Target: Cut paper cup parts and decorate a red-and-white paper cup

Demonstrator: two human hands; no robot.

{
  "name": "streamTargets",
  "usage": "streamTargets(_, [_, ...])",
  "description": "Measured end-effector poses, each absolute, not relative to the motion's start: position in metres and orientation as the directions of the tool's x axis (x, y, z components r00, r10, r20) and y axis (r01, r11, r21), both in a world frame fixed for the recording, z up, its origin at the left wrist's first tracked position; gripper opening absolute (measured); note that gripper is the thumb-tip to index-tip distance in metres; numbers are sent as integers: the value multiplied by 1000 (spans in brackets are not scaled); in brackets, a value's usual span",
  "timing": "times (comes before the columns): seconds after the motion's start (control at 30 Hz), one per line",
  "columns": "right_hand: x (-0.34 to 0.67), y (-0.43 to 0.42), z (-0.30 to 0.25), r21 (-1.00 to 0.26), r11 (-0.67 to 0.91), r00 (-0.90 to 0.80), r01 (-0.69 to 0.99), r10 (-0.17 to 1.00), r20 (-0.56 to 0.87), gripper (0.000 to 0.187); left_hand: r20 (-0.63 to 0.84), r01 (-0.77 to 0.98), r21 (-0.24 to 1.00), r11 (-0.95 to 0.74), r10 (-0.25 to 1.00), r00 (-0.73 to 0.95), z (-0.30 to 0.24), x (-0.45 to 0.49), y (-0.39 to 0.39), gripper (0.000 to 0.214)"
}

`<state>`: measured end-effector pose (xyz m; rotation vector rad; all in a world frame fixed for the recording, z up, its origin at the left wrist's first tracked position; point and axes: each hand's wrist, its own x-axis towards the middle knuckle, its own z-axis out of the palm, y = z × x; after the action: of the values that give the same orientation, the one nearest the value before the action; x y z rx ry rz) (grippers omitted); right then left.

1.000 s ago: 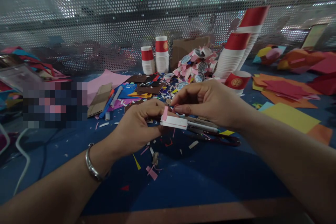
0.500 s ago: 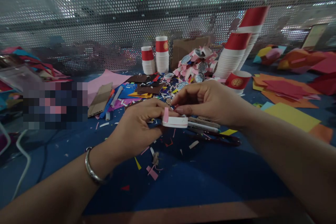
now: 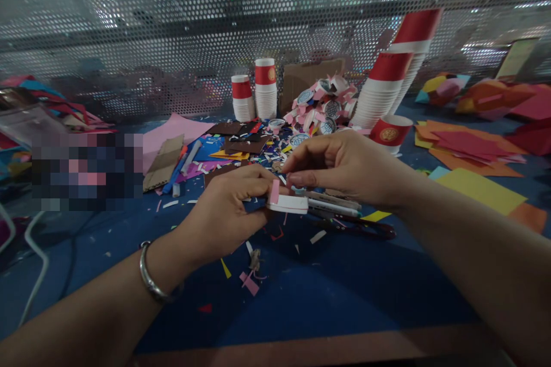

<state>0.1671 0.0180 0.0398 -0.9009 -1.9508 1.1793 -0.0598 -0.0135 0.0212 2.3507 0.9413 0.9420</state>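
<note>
My left hand (image 3: 228, 209), with a metal bangle on the wrist, is closed round a small white round piece (image 3: 287, 204) held above the blue table (image 3: 327, 292). A short pink paper strip (image 3: 274, 191) stands up at the piece's left edge. My right hand (image 3: 344, 165) is closed in a pinch just above and to the right of the strip, fingertips close to it. What the right fingers grip is too small to tell. A pen (image 3: 333, 206) and scissors (image 3: 357, 226) lie on the table under the right hand.
Paper scraps litter the table. Stacks of red-and-white paper cups (image 3: 266, 89) (image 3: 387, 89) stand at the back beside a heap of finished white-and-pink pieces (image 3: 321, 106). Coloured paper sheets (image 3: 469, 152) lie at right, cardboard (image 3: 163, 169) and pink paper at left. A perforated metal screen closes the back.
The white piece has tilted slightly and dropped a little in my left hand. Both hands stay almost where they were.
</note>
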Motion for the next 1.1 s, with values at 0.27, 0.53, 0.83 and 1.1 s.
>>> streamTargets(0.27, [166, 15, 42, -904, 375, -515, 207, 827, 225, 7, 444, 401, 625, -669, 728, 523, 24, -59, -16, 23])
streamTargets(0.53, [167, 16, 41, -887, 402, -526, 225, 817, 237, 5, 433, 420, 627, -656, 742, 512, 23, -59, -14, 17])
streamTargets(0.83, [168, 14, 45, -962, 232, -524, 145, 843, 125, 27, 448, 407, 618, -673, 727, 521, 25, -59, -17, 24])
streamTargets(1.1, [172, 20, 40, -980, 145, -577, 137, 816, 40, 18, 469, 403, 602, -689, 714, 519, 25, -58, -17, 25])
